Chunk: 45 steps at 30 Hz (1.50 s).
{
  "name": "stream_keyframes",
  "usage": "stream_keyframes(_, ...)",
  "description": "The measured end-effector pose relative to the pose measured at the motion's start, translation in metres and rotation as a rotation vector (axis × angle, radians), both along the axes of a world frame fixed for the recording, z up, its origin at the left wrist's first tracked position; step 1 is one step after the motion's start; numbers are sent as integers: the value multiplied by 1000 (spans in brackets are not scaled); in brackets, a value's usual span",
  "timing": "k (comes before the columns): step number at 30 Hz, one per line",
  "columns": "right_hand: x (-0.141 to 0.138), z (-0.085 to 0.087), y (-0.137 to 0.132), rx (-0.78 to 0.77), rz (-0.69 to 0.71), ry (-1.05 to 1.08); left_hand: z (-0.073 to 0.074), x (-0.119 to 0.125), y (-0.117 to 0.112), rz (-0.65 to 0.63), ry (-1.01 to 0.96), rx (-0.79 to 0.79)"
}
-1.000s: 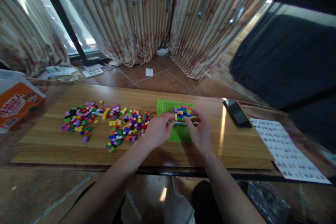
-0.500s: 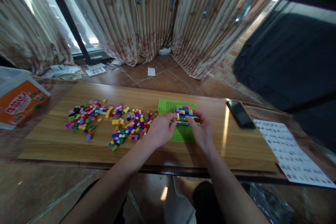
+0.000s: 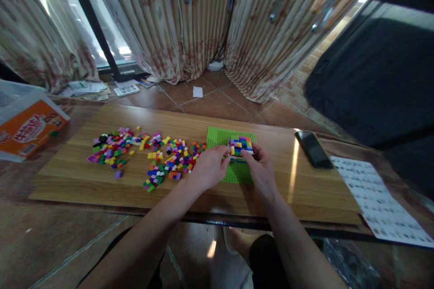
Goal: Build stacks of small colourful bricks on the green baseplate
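Note:
A small block of stacked bricks in many colours [image 3: 240, 146] stands on a green baseplate [image 3: 220, 137] on a wooden board [image 3: 84, 180]. My left hand [image 3: 208, 169] pinches the block's near left side, fingers closed on it. My right hand [image 3: 261, 169] grips its near right side, fingers curled round it. Both hands rest over the baseplate's front half. Several loose small bricks [image 3: 149, 156] lie scattered to the left of the baseplate, close to my left hand.
A black phone [image 3: 313, 149] lies on the board to the right, with a printed sheet [image 3: 376, 203] beyond it. An orange and white box [image 3: 29, 128] sits at the far left. Curtains [image 3: 190, 22] and a tiled floor are behind the table.
The view has drifted slightly, so everything sits a little lower and to the right. Both hands stay on the brick block with little change in grip.

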State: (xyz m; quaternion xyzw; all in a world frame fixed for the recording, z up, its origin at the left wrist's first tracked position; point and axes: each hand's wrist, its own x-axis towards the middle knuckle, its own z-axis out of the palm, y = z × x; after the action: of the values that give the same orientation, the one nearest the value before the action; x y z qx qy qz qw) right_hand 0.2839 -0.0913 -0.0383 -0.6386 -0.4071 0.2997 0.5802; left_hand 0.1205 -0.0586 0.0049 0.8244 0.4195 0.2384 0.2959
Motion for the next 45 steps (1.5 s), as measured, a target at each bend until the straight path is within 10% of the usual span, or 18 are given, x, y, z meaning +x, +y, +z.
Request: stream_keyframes(45, 12, 16, -3, -122, 25, 386, -5, -5, 3, 7, 38, 39)
